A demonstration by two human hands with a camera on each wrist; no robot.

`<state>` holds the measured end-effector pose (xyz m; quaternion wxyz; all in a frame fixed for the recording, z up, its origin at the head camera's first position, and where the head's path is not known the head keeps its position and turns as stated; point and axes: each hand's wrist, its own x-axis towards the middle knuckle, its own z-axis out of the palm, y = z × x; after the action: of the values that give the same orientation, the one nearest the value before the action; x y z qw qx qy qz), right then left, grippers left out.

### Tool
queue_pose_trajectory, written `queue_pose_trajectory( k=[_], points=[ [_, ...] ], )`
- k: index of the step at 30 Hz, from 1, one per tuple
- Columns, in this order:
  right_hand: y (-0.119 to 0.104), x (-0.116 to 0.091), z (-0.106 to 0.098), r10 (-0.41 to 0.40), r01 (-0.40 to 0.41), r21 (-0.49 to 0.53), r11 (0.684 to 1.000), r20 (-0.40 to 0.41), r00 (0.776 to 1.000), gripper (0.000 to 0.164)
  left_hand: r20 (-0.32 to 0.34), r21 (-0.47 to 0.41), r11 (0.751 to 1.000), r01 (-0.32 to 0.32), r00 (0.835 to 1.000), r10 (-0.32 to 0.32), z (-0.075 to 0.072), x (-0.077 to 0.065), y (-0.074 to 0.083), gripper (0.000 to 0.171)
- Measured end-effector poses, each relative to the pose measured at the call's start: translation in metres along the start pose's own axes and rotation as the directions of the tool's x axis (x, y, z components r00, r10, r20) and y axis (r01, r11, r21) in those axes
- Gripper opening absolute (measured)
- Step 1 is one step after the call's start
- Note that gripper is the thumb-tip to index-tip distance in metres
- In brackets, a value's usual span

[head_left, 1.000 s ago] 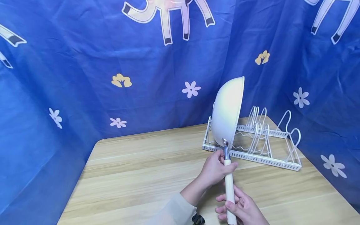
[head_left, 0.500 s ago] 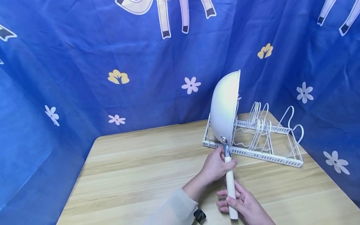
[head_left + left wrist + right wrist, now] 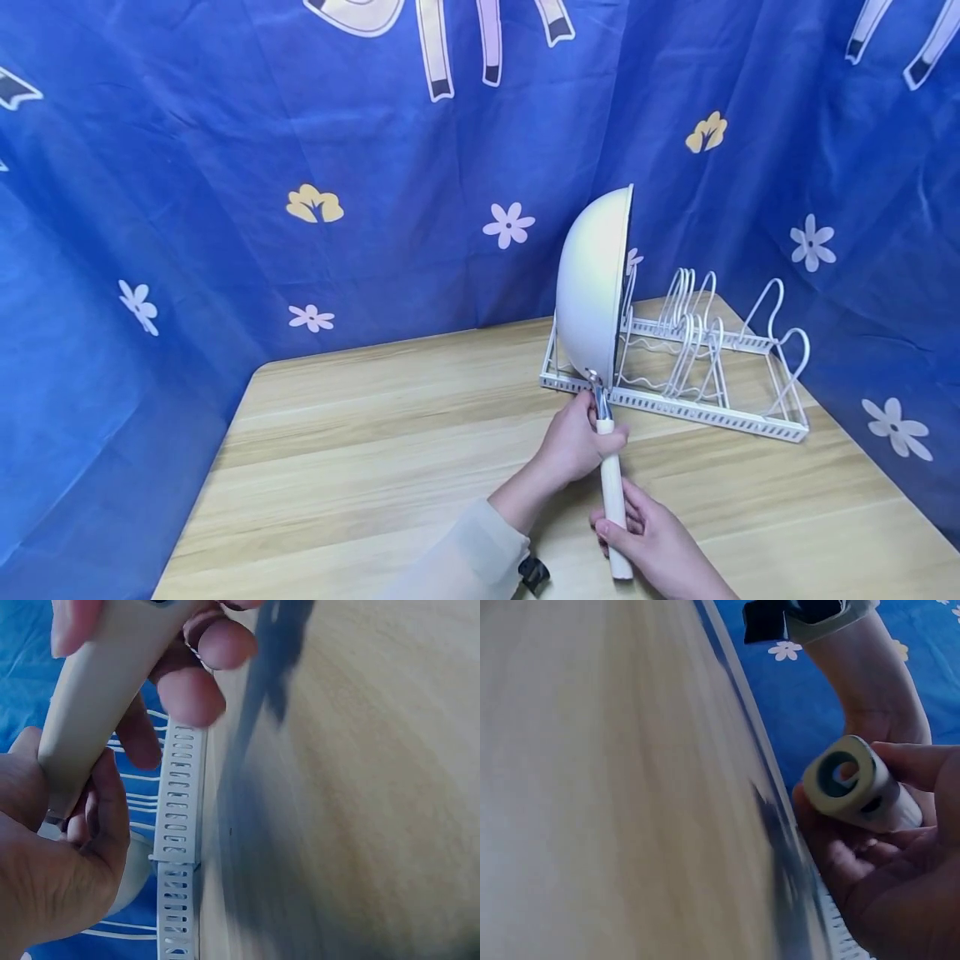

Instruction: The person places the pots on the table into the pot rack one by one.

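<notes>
A white wok (image 3: 592,283) stands on its side at the left end of a white wire rack (image 3: 697,411), its dark inside turned right. Its cream handle (image 3: 612,492) points toward me. Near the metal neck, my left hand (image 3: 573,442) grips the handle, thumb across the top. My right hand (image 3: 656,537) holds the handle close to its free end, thumb above and fingers curled below. In the right wrist view the hollow handle end (image 3: 892,810) shows between thumb and fingers. The wok's lower edge is partly hidden behind the left hand and neck.
Wire dividers (image 3: 686,354) rise from the middle of the rack, and tall loops (image 3: 793,342) stand at its right end. The rack sits at the back right of a wooden table (image 3: 360,450). A blue patterned curtain (image 3: 405,208) hangs behind and at both sides.
The wok has shifted slightly left and stands straighter, lower toward the rack. The right hand's fingers, spread before, have curled in round the handle. The head view has tilted down slightly.
</notes>
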<state>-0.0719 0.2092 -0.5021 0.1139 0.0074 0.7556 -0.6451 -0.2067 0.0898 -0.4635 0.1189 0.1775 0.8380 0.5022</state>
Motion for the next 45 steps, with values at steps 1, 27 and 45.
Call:
queue_pose_trajectory(
  k=[1, 27, 45],
  points=[
    [-0.002, 0.0, 0.001, 0.015, -0.018, -0.077, 0.997, -0.042, 0.999, 0.081, 0.0, 0.004, 1.0, 0.001, 1.0, -0.001, 0.0, 0.0, -0.001, 0.034],
    [-0.007, 0.006, -0.015, -0.022, 0.012, -0.371, 0.928, -0.023, 0.999, 0.065, 0.004, 0.14, 0.99, 0.002, 1.0, -0.002, 0.006, 0.007, -0.01, 0.044],
    [-0.023, 0.014, -0.021, -0.097, -0.042, -0.616, 0.786, -0.191, 0.977, 0.071, 0.131, 0.264, 0.963, -0.062, 0.991, 0.028, -0.026, -0.018, -0.012, 0.06]
  ],
)
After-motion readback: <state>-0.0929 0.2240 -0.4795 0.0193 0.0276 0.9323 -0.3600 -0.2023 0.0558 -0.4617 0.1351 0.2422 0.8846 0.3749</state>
